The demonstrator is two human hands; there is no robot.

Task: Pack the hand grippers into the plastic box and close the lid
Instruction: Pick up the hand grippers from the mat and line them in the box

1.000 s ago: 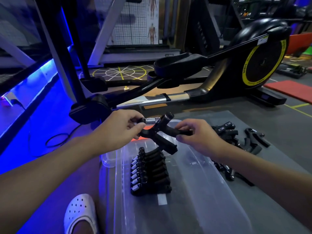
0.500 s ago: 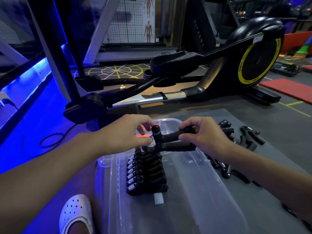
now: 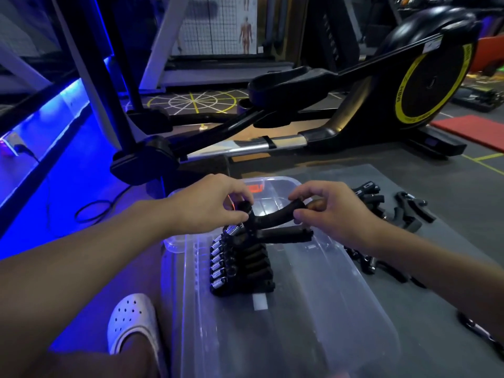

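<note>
A clear plastic box (image 3: 354,309) stands open in front of me on a grey mat. Inside it, a row of several black hand grippers (image 3: 240,266) with steel springs lies side by side. Both hands hold one more black hand gripper (image 3: 275,223) just above the far end of that row. My left hand (image 3: 210,205) pinches its knob and spring end. My right hand (image 3: 335,211) pinches the end of its upper handle. Several loose hand grippers (image 3: 406,211) lie on the mat to the right of the box.
A black and yellow elliptical trainer (image 3: 409,85) stands just beyond the mat. My foot in a white clog (image 3: 131,323) is left of the box. A black cable (image 3: 92,211) loops on the blue-lit floor at left. A red mat (image 3: 474,129) lies far right.
Both hands have lowered the held hand gripper from above the box down to the far end of the packed row, turning its handles to point right.
</note>
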